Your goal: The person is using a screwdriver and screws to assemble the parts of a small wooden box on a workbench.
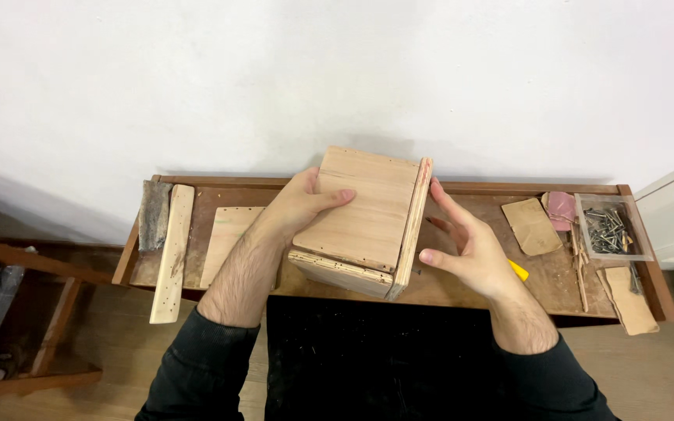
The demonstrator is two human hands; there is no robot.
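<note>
A plywood box (364,218), built from pale wooden panels with small nail holes along the edges, is tilted above the wooden workbench (477,288). My left hand (298,206) grips its left side, thumb lying across the top panel. My right hand (466,242) presses flat against the box's right side panel (413,226), fingers spread along it and thumb at the lower edge. Both forearms wear dark sleeves.
On the bench's left lie a long wooden strip with holes (173,249), a rough dark block (154,214) and a flat panel (228,234). Right side: a clear tray of nails (610,228), sandpaper pieces (532,226), a yellow object (518,270). A wooden frame (17,320) stands at left.
</note>
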